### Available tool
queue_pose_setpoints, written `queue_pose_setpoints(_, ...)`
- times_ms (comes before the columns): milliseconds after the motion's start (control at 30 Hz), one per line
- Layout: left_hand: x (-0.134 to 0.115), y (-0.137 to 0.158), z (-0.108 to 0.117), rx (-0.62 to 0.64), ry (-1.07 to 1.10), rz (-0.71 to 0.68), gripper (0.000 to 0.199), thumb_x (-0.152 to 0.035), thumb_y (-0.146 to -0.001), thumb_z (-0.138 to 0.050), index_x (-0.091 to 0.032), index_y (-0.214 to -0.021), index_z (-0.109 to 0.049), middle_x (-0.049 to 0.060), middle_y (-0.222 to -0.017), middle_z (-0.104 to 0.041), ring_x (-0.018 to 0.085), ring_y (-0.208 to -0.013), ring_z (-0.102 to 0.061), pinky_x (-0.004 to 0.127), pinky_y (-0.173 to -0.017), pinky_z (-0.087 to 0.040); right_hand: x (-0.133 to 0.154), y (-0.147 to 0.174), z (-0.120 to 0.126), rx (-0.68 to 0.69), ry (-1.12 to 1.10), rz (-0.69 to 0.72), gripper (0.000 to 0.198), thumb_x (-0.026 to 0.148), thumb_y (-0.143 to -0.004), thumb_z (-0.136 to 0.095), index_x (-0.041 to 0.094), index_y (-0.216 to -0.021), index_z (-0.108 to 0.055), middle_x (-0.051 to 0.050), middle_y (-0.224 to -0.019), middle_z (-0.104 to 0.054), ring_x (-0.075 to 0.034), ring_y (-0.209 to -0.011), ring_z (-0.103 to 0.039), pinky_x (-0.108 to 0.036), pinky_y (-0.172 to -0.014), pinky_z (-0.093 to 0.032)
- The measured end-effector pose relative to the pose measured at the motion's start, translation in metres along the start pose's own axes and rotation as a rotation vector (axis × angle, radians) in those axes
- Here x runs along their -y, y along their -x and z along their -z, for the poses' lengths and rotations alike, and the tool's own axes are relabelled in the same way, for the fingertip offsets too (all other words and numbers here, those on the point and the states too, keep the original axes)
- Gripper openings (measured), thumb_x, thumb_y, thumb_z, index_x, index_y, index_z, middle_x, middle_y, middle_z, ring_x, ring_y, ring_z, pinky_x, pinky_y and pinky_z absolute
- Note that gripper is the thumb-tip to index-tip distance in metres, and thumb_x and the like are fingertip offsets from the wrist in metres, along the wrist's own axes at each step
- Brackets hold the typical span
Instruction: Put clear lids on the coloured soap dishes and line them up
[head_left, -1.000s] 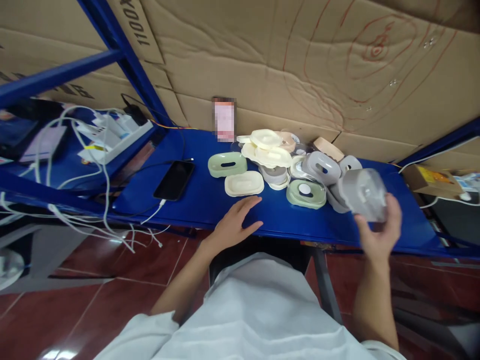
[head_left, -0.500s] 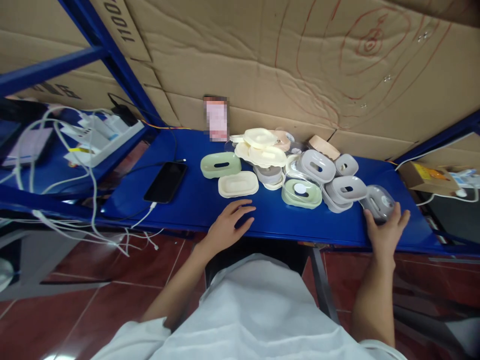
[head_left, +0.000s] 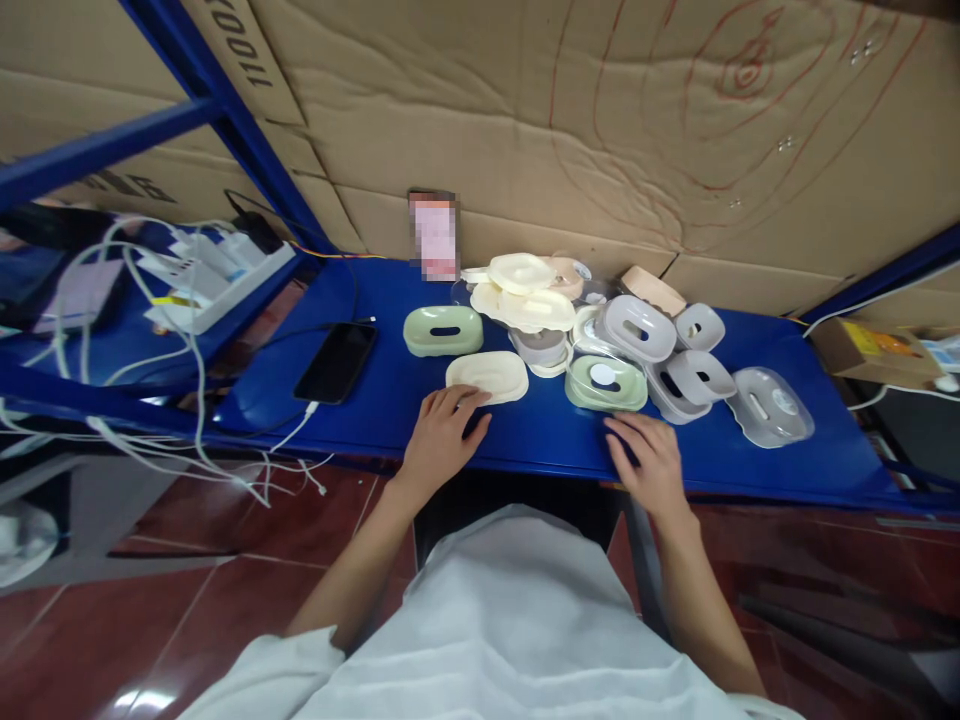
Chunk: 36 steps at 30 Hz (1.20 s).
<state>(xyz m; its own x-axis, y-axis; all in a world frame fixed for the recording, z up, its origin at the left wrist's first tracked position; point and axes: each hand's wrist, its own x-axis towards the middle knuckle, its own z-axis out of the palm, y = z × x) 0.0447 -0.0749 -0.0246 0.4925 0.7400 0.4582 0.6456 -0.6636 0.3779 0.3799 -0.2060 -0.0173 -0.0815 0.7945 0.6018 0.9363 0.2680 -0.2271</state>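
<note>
Broadly, brown cardboard (head_left: 450, 120) backs the whole place, marked with curving red lines; red tiled floor (head_left: 150, 620) spreads below; between them runs a blue tabletop (head_left: 532, 432), glossy and hard-looking, so light plastic would likely skid at a nudge. A jumbled heap of oval pieces (head_left: 525, 311), cream, grey and peach, sits toward the back, some propped on others; pulling a low one would probably bring the upper ones sliding. A white power strip (head_left: 225, 290) sits far left among loose cables; a dark phone (head_left: 335, 362) lies flat, nearer the heap.

The left hand (head_left: 442, 435) is loosely curved, its fingertips over the near rim of the cream tray, clasping nothing; the right hand (head_left: 652, 460) is relaxed, fingers slightly bent, just in front of the green lidded case (head_left: 606, 385); whether it touches, I cannot tell. That case looks light and fairly stiff, its clear cover slick; its side walls are the safest hold. The cream tray (head_left: 487, 376), at the heap's front left, seems thin, feather-light and smooth; lift it by both short ends, lightly, since hard squeezing may bow it; smallest of all, a white disc (head_left: 604, 374) shows on the green case.
</note>
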Motion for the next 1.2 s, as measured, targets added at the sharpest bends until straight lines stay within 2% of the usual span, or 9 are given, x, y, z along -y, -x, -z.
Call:
queue_pose_setpoints(100, -0.001, 0.003, 0.003, 0.002, 0.043, -0.052, 0.02, -0.027, -0.108, -0.058, -0.024, -0.121, -0.072, 0.008, -0.123, -0.076, 0.028, -0.12, -0.07, 0.046, -0.104, -0.052, 0.013, -0.013, -0.01, 0.059, 0.011, -0.03, 0.035, 0.032, -0.108, -0.06, 0.027, -0.142, -0.068, -0.011, -0.134, -0.074, -0.03, -0.125, -0.068, -0.048, -0.105, -0.051)
queue_pose_setpoints(300, -0.002, 0.003, 0.007, 0.043, 0.106, -0.11, 0.014, -0.029, -0.106, -0.062, -0.027, -0.112, -0.075, 0.005, -0.117, -0.078, 0.025, -0.114, -0.073, 0.044, -0.1, -0.052, 0.007, -0.015, -0.015, 0.085, 0.124, -0.121, 0.043, 0.036, -0.11, -0.055, 0.027, -0.151, -0.062, -0.014, -0.136, -0.068, -0.033, -0.126, -0.061, -0.05, -0.105, -0.045)
queue_pose_setpoints(433, -0.002, 0.004, 0.007, 0.053, 0.101, -0.107, 0.016, -0.029, -0.105, -0.062, -0.029, -0.113, -0.076, 0.005, -0.118, -0.078, 0.026, -0.114, -0.073, 0.046, -0.1, -0.052, 0.009, -0.024, -0.018, 0.083, 0.203, -0.149, 0.033, 0.037, -0.11, -0.054, 0.026, -0.135, -0.073, -0.014, -0.12, -0.07, -0.031, -0.112, -0.062, -0.05, -0.101, -0.043)
queue_pose_setpoints(600, -0.001, 0.008, 0.008, 0.088, 0.139, -0.169, 0.015, -0.029, -0.106, -0.063, -0.029, -0.112, -0.076, 0.005, -0.121, -0.077, 0.024, -0.112, -0.073, 0.044, -0.1, -0.053, 0.024, -0.043, -0.017, 0.023, 0.031, -0.136, 0.027, 0.04, -0.111, -0.056, 0.026, -0.127, -0.074, -0.01, -0.128, -0.076, -0.029, -0.123, -0.068, -0.049, -0.108, -0.042)
queue_pose_setpoints(700, -0.003, 0.01, 0.005, 0.079, 0.195, -0.174, 0.024, -0.027, -0.106, -0.063, -0.03, -0.128, -0.072, 0.008, -0.134, -0.071, 0.025, -0.122, -0.07, 0.045, -0.105, -0.056, 0.041, -0.05, -0.02, 0.036, -0.111, -0.093, 0.026, 0.038, -0.111, -0.057, 0.026, -0.129, -0.072, -0.008, -0.129, -0.079, -0.027, -0.123, -0.072, -0.047, -0.109, -0.045)
queue_pose_setpoints(867, -0.006, 0.009, 0.003, 0.009, 0.273, -0.142, 0.058, -0.029, -0.104, -0.069, -0.034, -0.158, -0.051, 0.015, -0.167, -0.042, 0.032, -0.151, -0.051, 0.051, -0.115, -0.056, 0.073, -0.059, -0.035, 0.188, -0.188, 0.054, 0.029, 0.036, -0.111, -0.058, 0.029, -0.135, -0.073, -0.005, -0.133, -0.079, -0.024, -0.126, -0.072, -0.045, -0.112, -0.046)
queue_pose_setpoints(967, -0.005, 0.007, 0.003, 0.03, 0.24, -0.173, 0.058, -0.029, -0.103, -0.07, -0.036, -0.158, -0.051, 0.013, -0.168, -0.043, 0.035, -0.155, -0.046, 0.06, -0.123, -0.048, 0.082, -0.064, -0.045, 0.297, -0.208, 0.176, 0.032, 0.031, -0.113, -0.055, 0.03, -0.141, -0.07, -0.003, -0.14, -0.076, -0.021, -0.134, -0.068, -0.045, -0.122, -0.04)
queue_pose_setpoints(1033, -0.004, 0.007, 0.003, 0.035, 0.242, -0.178, 0.051, -0.03, -0.104, -0.069, -0.034, -0.153, -0.056, 0.013, -0.165, -0.048, 0.035, -0.154, -0.047, 0.062, -0.124, -0.047, 0.083, -0.066, -0.048, 0.339, -0.212, 0.218, 0.036, 0.029, -0.113, -0.052, 0.031, -0.147, -0.066, -0.003, -0.146, -0.072, -0.021, -0.141, -0.063, -0.047, -0.127, -0.036)
queue_pose_setpoints(1200, -0.001, 0.008, -0.001, -0.038, 0.242, -0.157, 0.033, -0.035, -0.102, -0.073, -0.029, -0.134, -0.069, 0.013, -0.151, -0.06, 0.033, -0.146, -0.055, 0.057, -0.121, -0.051, 0.075, -0.059, -0.051, 0.325, -0.175, 0.2, 0.042, 0.03, -0.112, -0.053, 0.029, -0.154, -0.06, -0.007, -0.156, -0.064, -0.025, -0.152, -0.053, -0.053, -0.131, -0.034)
